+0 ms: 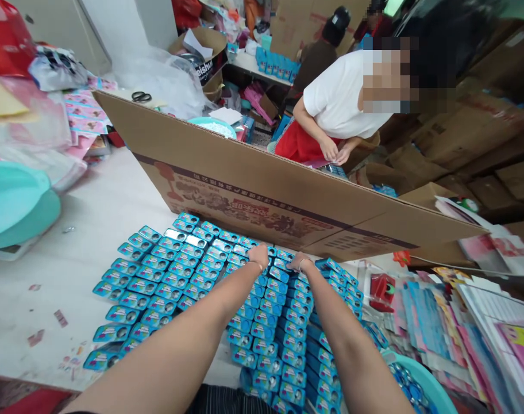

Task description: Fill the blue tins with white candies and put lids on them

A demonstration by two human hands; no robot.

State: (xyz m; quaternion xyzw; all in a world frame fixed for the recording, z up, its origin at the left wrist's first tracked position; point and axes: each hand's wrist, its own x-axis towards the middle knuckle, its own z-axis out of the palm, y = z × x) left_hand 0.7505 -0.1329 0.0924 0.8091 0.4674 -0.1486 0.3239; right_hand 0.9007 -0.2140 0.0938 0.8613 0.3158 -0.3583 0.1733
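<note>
Many small blue boxes [171, 275] with printed labels and round windows stand in tight rows on the white table. Both my arms reach across them to the far rows. My left hand [258, 255] is closed, its fingers curled down around a blue box near the cardboard wall. A short span to the right, my right hand [297, 261] is bent over the end of the same rows, its fingers closed against a blue box [282, 265]. My fingertips are partly hidden in both cases. A thin bracelet shows on each wrist.
An upright cardboard sheet [245, 190] borders the far side of the boxes. Beyond it sits a person in a white shirt [335, 86]. Turquoise basins stand at left [18, 201] and lower right [434, 385]. Stacked printed cards [430, 316] lie at right; scissors [141, 96] lie behind.
</note>
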